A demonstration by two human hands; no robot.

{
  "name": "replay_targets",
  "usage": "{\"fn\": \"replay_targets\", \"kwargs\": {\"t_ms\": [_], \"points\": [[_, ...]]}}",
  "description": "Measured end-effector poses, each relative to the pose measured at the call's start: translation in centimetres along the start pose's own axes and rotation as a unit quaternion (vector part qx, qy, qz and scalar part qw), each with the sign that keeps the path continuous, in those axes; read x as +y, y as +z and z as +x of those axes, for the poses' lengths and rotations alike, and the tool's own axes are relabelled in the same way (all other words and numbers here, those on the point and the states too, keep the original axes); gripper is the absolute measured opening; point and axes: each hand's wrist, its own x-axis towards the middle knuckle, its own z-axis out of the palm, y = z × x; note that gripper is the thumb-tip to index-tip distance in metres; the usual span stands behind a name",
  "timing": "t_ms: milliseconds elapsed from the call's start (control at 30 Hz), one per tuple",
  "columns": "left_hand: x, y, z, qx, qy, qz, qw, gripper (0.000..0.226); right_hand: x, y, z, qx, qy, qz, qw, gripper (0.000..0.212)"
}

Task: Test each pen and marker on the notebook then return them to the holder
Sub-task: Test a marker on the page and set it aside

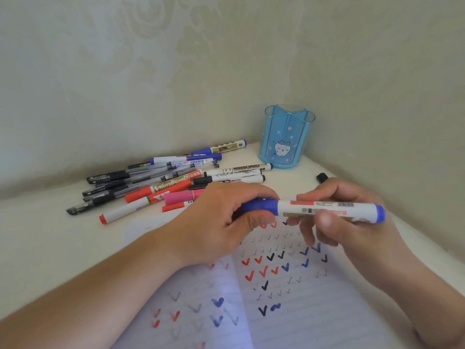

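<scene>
Both hands grip one blue marker (319, 209) level above the open notebook (289, 298) — left hand (221, 222) curled round its cap end, right hand (337, 222) pinching the barrel; other pens (161, 182) lie heaped on the bench (50, 235) beside the blue holder (286, 137)

One blue holder (286, 139), one open notebook (289, 311), one blue-capped marker (317, 209) held above it, one loose black cap (322, 177); the pile (161, 182) holds roughly five black gel pens and about nine markers, overlapping too much for a sure count
</scene>
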Motion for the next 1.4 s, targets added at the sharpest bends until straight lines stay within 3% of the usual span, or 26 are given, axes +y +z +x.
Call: {"fn": "replay_targets", "kwargs": {"t_ms": [100, 167, 267, 333, 400, 467, 567, 833, 1000, 1100, 1200, 1267, 1400], "points": [[-0.8, -0.5, 0.0, 0.029, -0.004, 0.047, 0.998, 0.021, -0.1, -1.5, 0.0, 0.05, -0.026, -0.037, 0.998, 0.054], [-1.1, -0.6, 0.0, 0.03, 0.01, 0.083, 0.996, 0.021, 0.0, -2.0, -0.4, 0.087, -0.025, -0.156, 0.984, 0.049], [-1.1, -0.2, 0.0, -0.02, 0.039, 0.123, 0.991, 0.026, 0.3, -1.2, -0.9, 0.039, -0.076, -0.426, 0.901, 0.033], [-1.0, 0.0, 0.0, -0.033, 0.018, 0.16, 0.986, 0.034, 1.0, -1.2, -0.7, 0.02, -0.099, -0.513, 0.853, 0.037], [-1.4, 0.0, -0.1, -0.013, -0.05, 0.207, 0.977, 0.049, 1.6, -2.4, -0.2, 0.081, -0.049, -0.538, 0.838, 0.036], [-1.8, -0.2, -0.1, 0.015, -0.115, 0.239, 0.964, 0.05, 2.0, -3.6, 0.4, 0.157, 0.043, -0.563, 0.81, 0.022], [-2.3, -0.5, 0.1, 0.025, -0.174, 0.305, 0.936, 0.041, 3.1, -4.1, 0.8, 0.165, 0.137, -0.603, 0.769, 0.014], [-4.7, -2.4, 0.1, 0.055, -0.298, 0.363, 0.881, 0.04, 4.6, -6.1, 1.3, 0.185, 0.137, -0.65, 0.725, 0.013], [-4.8, -2.5, 0.2, 0.04, -0.309, 0.36, 0.879, 0.038, 3.9, -5.4, 1.3, 0.211, 0.082, -0.694, 0.684, 0.022], [-4.5, -2.5, 0.3, 0.037, -0.294, 0.36, 0.885, 0.036, 2.1, -2.4, 2.9, 0.135, -0.055, -0.693, 0.706, 0.017], [-4.4, -2.6, 0.3, 0.036, -0.289, 0.353, 0.889, 0.034, 0.9, 1.2, 7.0, 0.003, -0.055, -0.681, 0.73, 0.011], [-4.4, -2.8, 0.4, 0.039, -0.283, 0.345, 0.894, 0.031, 1.3, 3.2, 10.6, -0.029, -0.047, -0.666, 0.744, 0.013], [-4.4, -3.0, 0.4, 0.051, -0.276, 0.334, 0.9, 0.026, 4.2, 6.4, 17.4, -0.09, -0.039, -0.714, 0.693, 0.026]]}}
